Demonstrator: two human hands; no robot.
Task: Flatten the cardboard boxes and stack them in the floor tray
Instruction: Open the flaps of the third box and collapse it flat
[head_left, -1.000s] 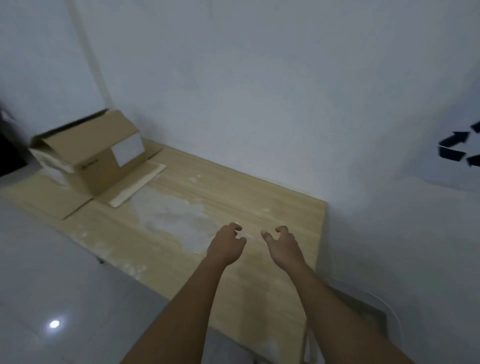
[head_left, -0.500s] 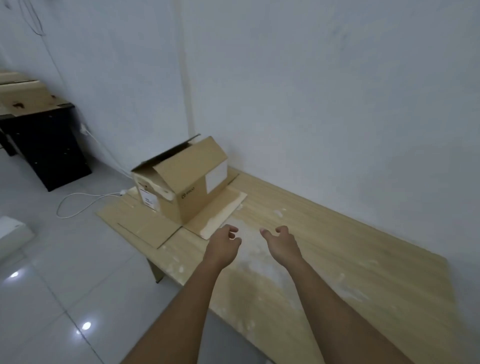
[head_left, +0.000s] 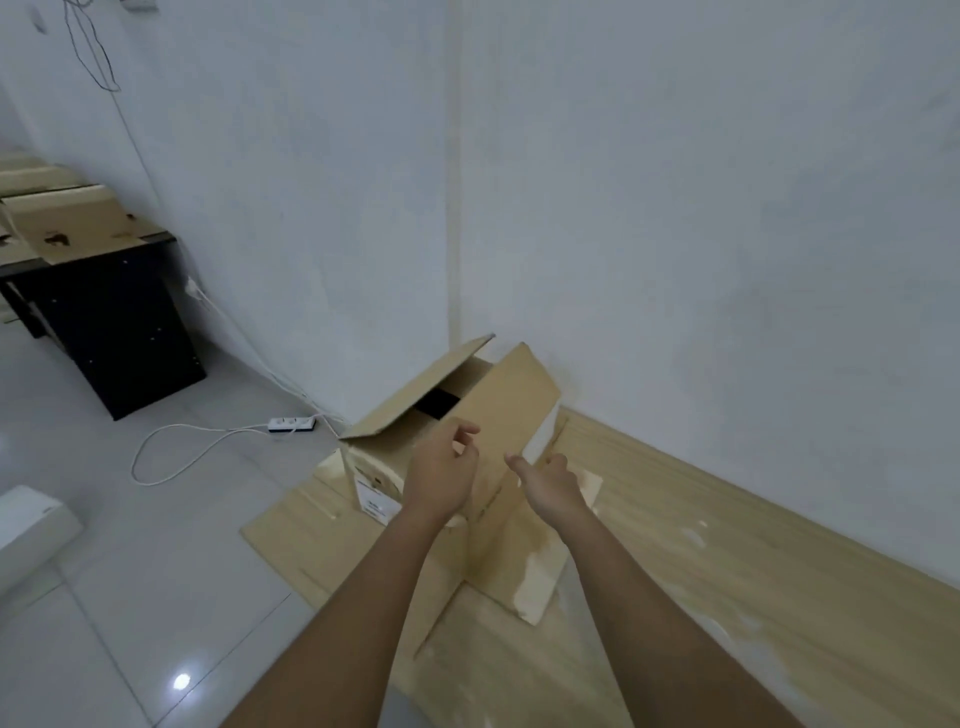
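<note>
A brown cardboard box (head_left: 498, 405) stands on the left end of the wooden table (head_left: 727, 561), against the white wall, with its top flaps partly raised and a dark gap between them. It rests on flat cardboard sheets (head_left: 301, 530) spread under it. My left hand (head_left: 441, 478) hovers in front of the box's near side, fingers apart and empty. My right hand (head_left: 550, 480) is beside it, just short of the box's right corner, fingers also spread. Neither hand clearly touches the box. The floor tray is out of view.
A white power strip (head_left: 292, 424) with a looping cable lies on the tiled floor left of the table. A black cabinet (head_left: 119, 332) with cardboard on top stands at far left. A white object (head_left: 31, 525) sits at the left edge.
The view has swung left and closer to the box. Both hands have reached forward from mid-table up to the box's near side.
</note>
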